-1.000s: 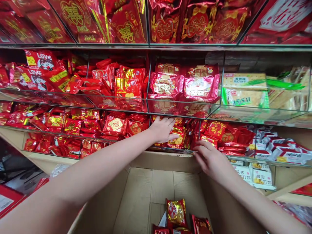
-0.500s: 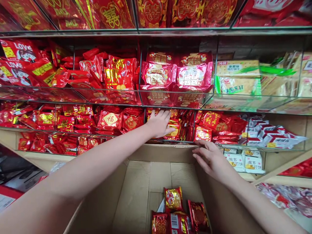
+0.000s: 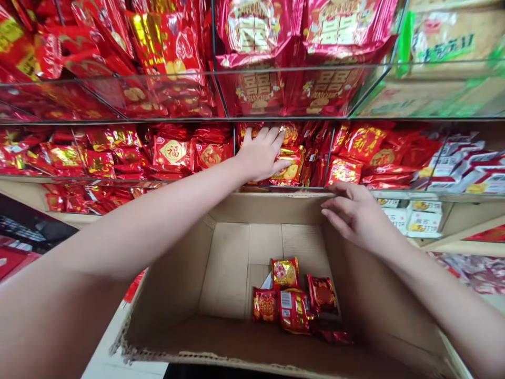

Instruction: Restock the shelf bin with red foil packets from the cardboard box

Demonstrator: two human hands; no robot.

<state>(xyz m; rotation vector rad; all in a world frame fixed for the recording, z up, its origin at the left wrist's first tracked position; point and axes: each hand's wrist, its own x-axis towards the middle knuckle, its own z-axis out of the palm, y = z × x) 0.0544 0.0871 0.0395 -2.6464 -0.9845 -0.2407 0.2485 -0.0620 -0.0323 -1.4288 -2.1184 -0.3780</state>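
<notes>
My left hand [image 3: 262, 154] reaches into a lower shelf compartment, palm down with its fingers spread. It rests over red-and-gold snack packets [image 3: 289, 167], and its fingertips partly hide among them. Below stands an open cardboard box [image 3: 229, 268] against the shelf front. My right hand [image 3: 357, 217] is at the box's far right corner, fingers bent over the rim. Inside the box, on the right, lie several small red packets, among them a gold-topped one [image 3: 284, 272] and a dark red one [image 3: 322, 293].
Clear dividers split the shelves into compartments. Pink-red packets [image 3: 256, 31] fill the one above, behind a clear front panel [image 3: 284, 95]. Red packets [image 3: 173, 152] lie to the left, white-and-red packets [image 3: 460, 163] to the right. White boxes of biscuits [image 3: 424, 216] sit lower right.
The view has tipped down and come closer, so more of the box shows, including its near rim. My left hand stays over the same packets; my right hand stays at the box corner.
</notes>
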